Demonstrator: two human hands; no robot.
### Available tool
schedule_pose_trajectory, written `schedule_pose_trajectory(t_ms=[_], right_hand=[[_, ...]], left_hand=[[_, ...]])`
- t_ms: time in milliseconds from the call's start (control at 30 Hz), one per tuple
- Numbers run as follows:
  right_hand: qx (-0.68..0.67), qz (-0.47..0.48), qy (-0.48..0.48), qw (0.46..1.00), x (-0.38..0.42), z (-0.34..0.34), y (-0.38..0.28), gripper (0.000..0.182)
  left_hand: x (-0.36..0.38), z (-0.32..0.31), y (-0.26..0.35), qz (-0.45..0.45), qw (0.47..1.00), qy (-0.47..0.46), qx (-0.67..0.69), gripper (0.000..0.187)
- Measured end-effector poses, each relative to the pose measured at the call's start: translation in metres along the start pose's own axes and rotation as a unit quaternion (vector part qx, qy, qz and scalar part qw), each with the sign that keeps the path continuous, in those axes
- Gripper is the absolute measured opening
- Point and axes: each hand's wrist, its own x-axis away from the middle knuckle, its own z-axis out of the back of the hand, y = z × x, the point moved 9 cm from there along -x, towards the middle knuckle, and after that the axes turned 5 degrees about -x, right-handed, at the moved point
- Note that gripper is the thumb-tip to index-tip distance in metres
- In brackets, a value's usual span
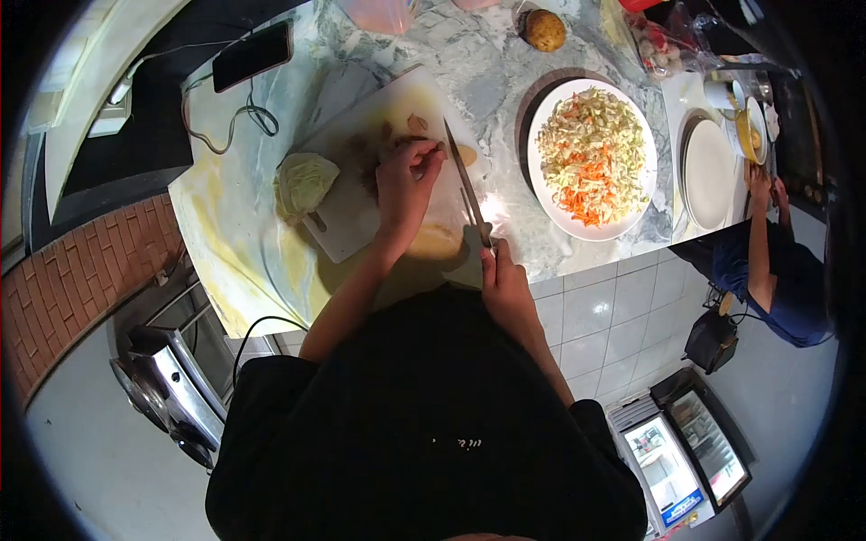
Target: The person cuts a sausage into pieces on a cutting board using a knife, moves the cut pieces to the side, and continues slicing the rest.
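My right hand (pixel 508 287) grips the handle of a long kitchen knife (pixel 465 176), its blade pointing away from me along the right side of a white cutting board (pixel 338 233). Over the board, my left hand (pixel 406 187) has thumb and fingertips pinched together; whatever they hold is too small to make out. Thin brownish pieces (pixel 416 123) lie just beyond those fingers, and more dark scraps are partly hidden by the hand. A cut piece of cabbage (pixel 307 185) rests at the board's left edge.
Right of the board stands a white plate (pixel 538 185) heaped with shredded cabbage and carrot (pixel 595 153). A potato (pixel 545 30) lies at the back. Another plate (pixel 710 176) sits farther right, near a co-worker (pixel 771 270). A phone (pixel 253 57) and cable (pixel 257 115) occupy the left.
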Motion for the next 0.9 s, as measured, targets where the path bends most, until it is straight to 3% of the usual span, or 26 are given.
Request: schedule_pose_trajectory(t_ms=[167,900], right_hand=[[-0.012,0.012,0.038,0.999,0.004,0.004,-0.003,0.031],[0.045,0.027,0.027,0.998,0.006,-0.013,-0.008,0.027]], left_hand=[[0.002,0.000,-0.003,-0.005,1.000,0.007,0.026,0.017],[0.002,0.000,-0.005,-0.014,1.000,0.007,-0.015,0.015]])
